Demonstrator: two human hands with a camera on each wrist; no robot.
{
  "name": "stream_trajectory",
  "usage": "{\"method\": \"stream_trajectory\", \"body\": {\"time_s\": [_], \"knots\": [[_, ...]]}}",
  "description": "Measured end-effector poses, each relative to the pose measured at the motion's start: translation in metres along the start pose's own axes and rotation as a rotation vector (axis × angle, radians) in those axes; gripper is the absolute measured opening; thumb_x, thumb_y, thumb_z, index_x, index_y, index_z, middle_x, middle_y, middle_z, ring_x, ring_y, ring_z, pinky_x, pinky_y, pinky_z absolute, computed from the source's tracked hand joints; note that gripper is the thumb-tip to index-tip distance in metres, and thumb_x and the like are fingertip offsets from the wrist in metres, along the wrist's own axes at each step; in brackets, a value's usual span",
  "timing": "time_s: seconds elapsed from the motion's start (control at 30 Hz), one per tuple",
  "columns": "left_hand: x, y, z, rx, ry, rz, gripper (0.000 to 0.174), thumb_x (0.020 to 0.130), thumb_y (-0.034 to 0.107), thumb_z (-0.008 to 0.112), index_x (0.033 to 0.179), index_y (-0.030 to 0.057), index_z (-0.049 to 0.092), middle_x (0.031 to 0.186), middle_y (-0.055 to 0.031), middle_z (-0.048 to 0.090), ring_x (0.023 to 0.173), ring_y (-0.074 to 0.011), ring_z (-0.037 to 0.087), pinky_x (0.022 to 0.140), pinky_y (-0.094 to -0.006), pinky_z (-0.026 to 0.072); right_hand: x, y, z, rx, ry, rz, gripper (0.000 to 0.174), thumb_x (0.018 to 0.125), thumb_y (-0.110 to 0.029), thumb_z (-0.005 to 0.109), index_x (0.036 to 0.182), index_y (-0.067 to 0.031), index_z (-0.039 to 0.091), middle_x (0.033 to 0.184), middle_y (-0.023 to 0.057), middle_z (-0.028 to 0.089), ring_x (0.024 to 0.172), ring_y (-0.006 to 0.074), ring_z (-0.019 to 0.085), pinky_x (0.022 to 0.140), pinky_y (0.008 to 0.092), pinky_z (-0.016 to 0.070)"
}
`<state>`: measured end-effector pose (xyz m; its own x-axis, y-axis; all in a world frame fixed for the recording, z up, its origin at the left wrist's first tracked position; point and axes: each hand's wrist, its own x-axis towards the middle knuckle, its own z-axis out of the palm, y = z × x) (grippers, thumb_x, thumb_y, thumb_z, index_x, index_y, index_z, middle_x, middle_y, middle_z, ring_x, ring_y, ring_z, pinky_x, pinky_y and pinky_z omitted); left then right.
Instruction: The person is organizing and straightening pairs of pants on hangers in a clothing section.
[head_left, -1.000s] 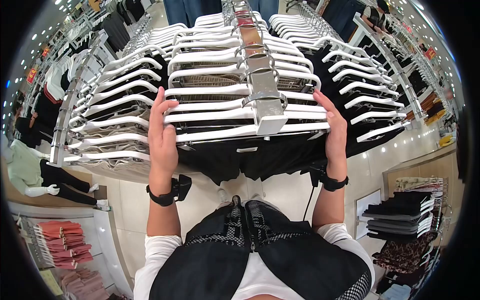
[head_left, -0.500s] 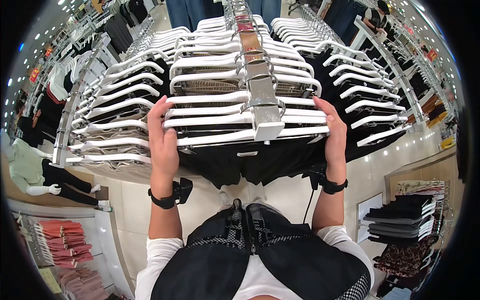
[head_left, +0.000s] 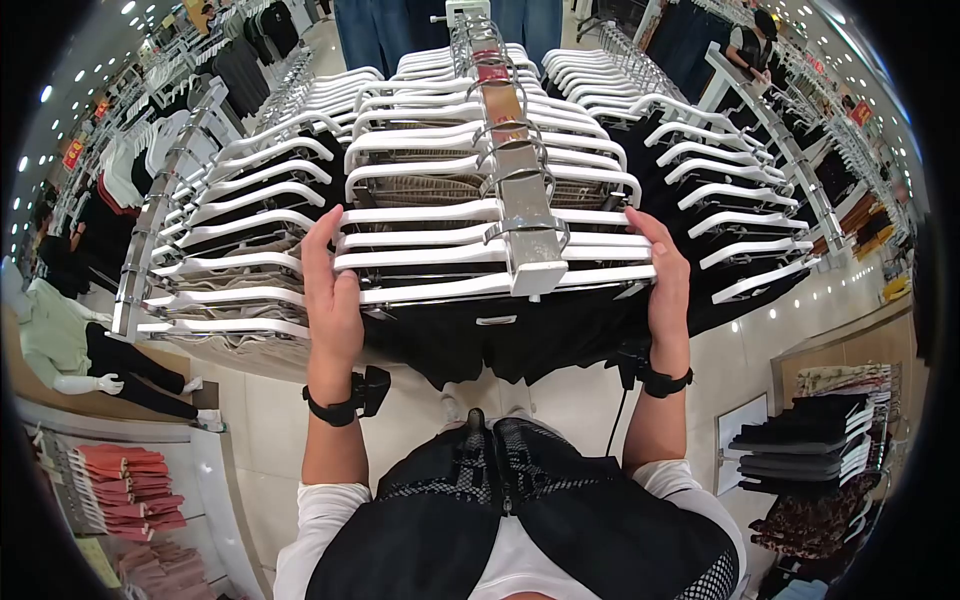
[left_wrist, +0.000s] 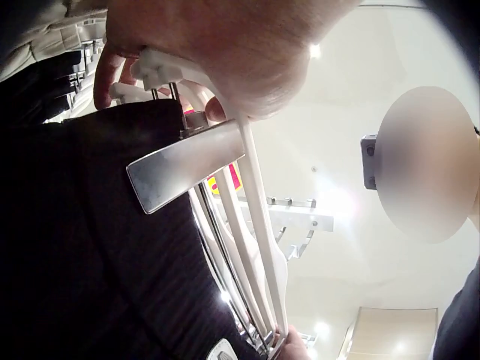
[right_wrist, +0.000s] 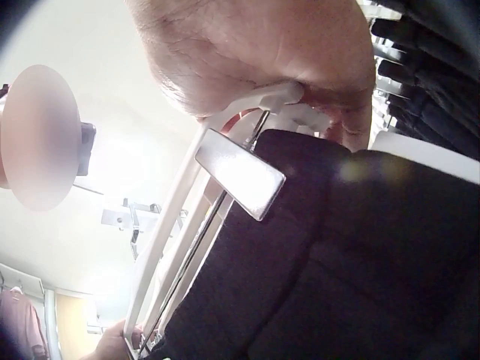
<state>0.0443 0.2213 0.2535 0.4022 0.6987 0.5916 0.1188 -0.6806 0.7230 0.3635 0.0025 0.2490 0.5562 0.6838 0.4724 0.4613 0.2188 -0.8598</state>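
Note:
In the head view, my left hand (head_left: 333,300) grips the left ends of several white hangers (head_left: 430,237) at the front of the middle rail (head_left: 527,225). My right hand (head_left: 668,285) holds the right ends of the same group. Black pants (head_left: 440,335) hang from the front hanger, a small label at their waistband. Close up in the left wrist view, a metal clip (left_wrist: 187,165) pinches the waistband beneath my palm. Another metal clip (right_wrist: 240,174) shows in the right wrist view, with my fingers reaching behind the hanger ends.
Behind the held group hang beige pants (head_left: 425,188) on more white hangers. Side rails carry hangers at left (head_left: 235,265) and right (head_left: 755,245). A dressed mannequin (head_left: 65,335) sits at left. Shelves of folded-over garments (head_left: 800,440) stand at lower right. Another person (head_left: 752,48) is at upper right.
The rack and both hands sit slightly lower in the head view than before. Both hands keep their hold on the same front hangers.

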Motion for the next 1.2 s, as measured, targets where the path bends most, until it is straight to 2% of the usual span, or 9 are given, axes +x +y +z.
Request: {"method": "stream_trajectory", "body": {"time_s": [0.13, 0.33, 0.4, 0.47, 0.6, 0.7, 0.8, 0.97, 1.2], "knots": [[0.0, -0.001, 0.001, -0.034, 0.016, -0.013, 0.066, 0.083, 0.001, 0.04, 0.148, -0.0022, 0.047, 0.147, -0.0187, 0.048, 0.136, -0.0306, 0.045, 0.12, -0.0416, 0.0315, 0.0, 0.002, 0.002, -0.016, 0.009, -0.029, 0.058, 0.107, -0.039, 0.04, 0.134, 0.0067, 0.064, 0.136, 0.0141, 0.064, 0.121, 0.0239, 0.058, 0.108, 0.0357, 0.0412], [-0.002, 0.001, 0.0, -0.012, 0.026, -0.019, 0.066, 0.083, 0.0, 0.041, 0.148, -0.0021, 0.046, 0.146, -0.0198, 0.049, 0.135, -0.0326, 0.047, 0.119, -0.043, 0.0331, 0.0, 0.008, 0.001, -0.012, 0.017, -0.018, 0.061, 0.108, -0.041, 0.039, 0.136, 0.0077, 0.062, 0.136, 0.0151, 0.065, 0.122, 0.0239, 0.059, 0.108, 0.0369, 0.0426], [-0.001, 0.002, -0.001, 0.001, 0.024, 0.007, 0.064, 0.082, 0.001, 0.042, 0.146, -0.0008, 0.05, 0.147, -0.0204, 0.049, 0.137, -0.0346, 0.047, 0.119, -0.0441, 0.0337, -0.001, 0.01, 0.0, 0.006, 0.021, -0.02, 0.053, 0.108, -0.032, 0.038, 0.133, 0.0074, 0.064, 0.138, 0.0177, 0.064, 0.123, 0.0276, 0.061, 0.11, 0.0388, 0.0427], [0.0, 0.0, -0.004, 0.057, 0.005, 0.073, 0.064, 0.081, 0.001, 0.042, 0.144, 0.0001, 0.052, 0.148, -0.0206, 0.049, 0.138, -0.0356, 0.046, 0.119, -0.0447, 0.0336, -0.001, 0.011, 0.0, 0.006, 0.026, -0.022, 0.054, 0.108, -0.032, 0.038, 0.134, 0.0074, 0.064, 0.138, 0.018, 0.064, 0.123, 0.0277, 0.06, 0.11, 0.039, 0.0427], [-0.001, 0.004, -0.003, 0.019, 0.025, 0.029, 0.061, 0.081, 0.002, 0.043, 0.141, 0.0023, 0.057, 0.149, -0.0211, 0.049, 0.138, -0.0362, 0.046, 0.119, -0.0457, 0.0338, -0.001, 0.013, 0.0, 0.004, 0.033, -0.013, 0.057, 0.108, -0.036, 0.038, 0.134, 0.0073, 0.064, 0.138, 0.0186, 0.064, 0.123, 0.0278, 0.06, 0.11, 0.0392, 0.0423], [-0.001, 0.008, -0.005, 0.036, -0.017, 0.022, 0.06, 0.083, 0.006, 0.04, 0.141, 0.0019, 0.057, 0.153, -0.0198, 0.048, 0.142, -0.0346, 0.044, 0.121, -0.0443, 0.0305, 0.0, 0.015, -0.002, -0.001, 0.016, 0.002, 0.062, 0.106, -0.04, 0.04, 0.14, 0.0076, 0.059, 0.136, 0.0157, 0.065, 0.123, 0.024, 0.059, 0.109, 0.0366, 0.0428], [-0.002, 0.006, -0.003, 0.007, 0.027, 0.03, 0.057, 0.082, 0.003, 0.044, 0.135, 0.0036, 0.063, 0.151, -0.0219, 0.048, 0.137, -0.0376, 0.047, 0.117, -0.0462, 0.0358, 0.0, 0.014, 0.0, 0.001, 0.028, 0.016, 0.062, 0.106, -0.04, 0.04, 0.14, 0.0076, 0.059, 0.136, 0.0165, 0.065, 0.122, 0.0241, 0.06, 0.109, 0.0365, 0.043], [-0.003, -0.003, -0.002, 0.022, 0.019, 0.04, 0.051, 0.083, 0.003, 0.045, 0.128, 0.003, 0.067, 0.154, -0.0231, 0.047, 0.138, -0.0389, 0.048, 0.116, -0.0463, 0.0368, -0.001, 0.018, 0.0, 0.048, 0.058, 0.04, 0.063, 0.107, -0.043, 0.039, 0.134, 0.0077, 0.064, 0.136, 0.0169, 0.064, 0.122, 0.0257, 0.059, 0.109, 0.0378, 0.0423], [0.0, -0.002, -0.001, 0.033, 0.01, 0.055, 0.049, 0.081, 0.003, 0.046, 0.126, 0.0016, 0.066, 0.156, -0.0263, 0.044, 0.141, -0.0434, 0.045, 0.117, -0.0503, 0.0346, -0.002, 0.018, 0.0, 0.041, 0.103, 0.116, 0.067, 0.106, -0.046, 0.04, 0.139, 0.008, 0.06, 0.137, 0.0191, 0.064, 0.122, 0.0253, 0.061, 0.109, 0.0366, 0.0432]]}}
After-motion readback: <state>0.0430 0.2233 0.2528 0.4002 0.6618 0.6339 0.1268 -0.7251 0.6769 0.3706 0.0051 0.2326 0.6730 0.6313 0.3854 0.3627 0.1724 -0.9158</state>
